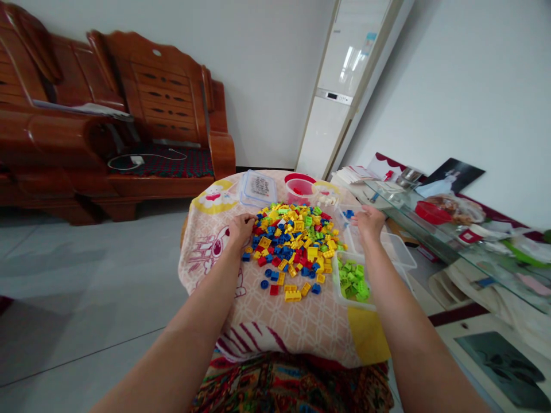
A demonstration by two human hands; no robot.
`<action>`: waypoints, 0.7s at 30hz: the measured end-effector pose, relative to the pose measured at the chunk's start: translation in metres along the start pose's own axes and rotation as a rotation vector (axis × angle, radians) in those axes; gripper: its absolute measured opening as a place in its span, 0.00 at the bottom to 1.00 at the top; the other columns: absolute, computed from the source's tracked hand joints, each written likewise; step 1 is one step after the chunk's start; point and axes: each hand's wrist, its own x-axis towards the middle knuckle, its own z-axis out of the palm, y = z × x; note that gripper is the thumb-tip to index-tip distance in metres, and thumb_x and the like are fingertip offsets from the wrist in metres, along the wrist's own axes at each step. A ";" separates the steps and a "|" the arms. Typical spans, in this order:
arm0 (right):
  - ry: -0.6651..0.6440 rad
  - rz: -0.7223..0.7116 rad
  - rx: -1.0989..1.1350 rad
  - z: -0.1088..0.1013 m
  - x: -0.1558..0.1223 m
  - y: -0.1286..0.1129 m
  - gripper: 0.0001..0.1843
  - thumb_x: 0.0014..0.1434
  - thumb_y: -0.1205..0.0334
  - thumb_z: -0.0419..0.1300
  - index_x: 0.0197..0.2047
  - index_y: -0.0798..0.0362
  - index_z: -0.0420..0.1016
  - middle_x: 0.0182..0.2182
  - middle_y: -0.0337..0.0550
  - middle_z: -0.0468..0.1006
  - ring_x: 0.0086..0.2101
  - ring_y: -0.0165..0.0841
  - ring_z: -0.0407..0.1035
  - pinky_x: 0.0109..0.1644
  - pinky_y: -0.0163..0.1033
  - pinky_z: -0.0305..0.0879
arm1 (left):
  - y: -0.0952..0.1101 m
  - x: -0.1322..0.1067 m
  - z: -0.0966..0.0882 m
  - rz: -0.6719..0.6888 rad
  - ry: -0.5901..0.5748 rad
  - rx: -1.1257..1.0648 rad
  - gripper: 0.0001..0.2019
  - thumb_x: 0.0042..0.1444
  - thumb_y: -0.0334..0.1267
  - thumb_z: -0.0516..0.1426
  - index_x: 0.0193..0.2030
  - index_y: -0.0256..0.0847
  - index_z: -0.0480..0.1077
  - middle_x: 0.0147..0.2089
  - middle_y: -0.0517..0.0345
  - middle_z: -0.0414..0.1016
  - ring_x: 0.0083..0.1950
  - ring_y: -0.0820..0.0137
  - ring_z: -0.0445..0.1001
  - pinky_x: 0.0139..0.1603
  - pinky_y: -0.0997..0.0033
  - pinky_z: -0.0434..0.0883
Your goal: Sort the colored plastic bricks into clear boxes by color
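A heap of toy building bricks (297,235) in yellow, blue, red and green covers the middle of a cloth-topped round table. At the heap's left edge is my left hand (241,229), its fingers bent together against the bricks; what they pinch, if anything, is hidden. Over on the right, my right hand (369,221) hovers above a clear plastic box, fingers curled closed, their contents too small to make out. Several blue bricks (348,214) show by its fingertips. Nearer me, green bricks (353,280) fill part of another clear container (340,298).
A lidded clear box (258,189) and a pink tub (300,192) holding red pieces stand at the table's far side, beside white bricks (326,199). A cluttered glass-topped stand (465,246) adjoins the right. Wooden seats (163,97) stand at the back left.
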 end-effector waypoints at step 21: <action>-1.072 -0.717 -1.078 0.014 -0.148 -0.007 0.10 0.60 0.60 0.63 0.44 0.53 0.80 0.40 0.50 0.83 0.44 0.39 0.76 0.41 0.35 0.61 | 0.000 0.001 0.003 -0.012 -0.005 0.004 0.18 0.57 0.35 0.53 0.47 0.40 0.82 0.47 0.54 0.84 0.45 0.65 0.79 0.45 0.72 0.71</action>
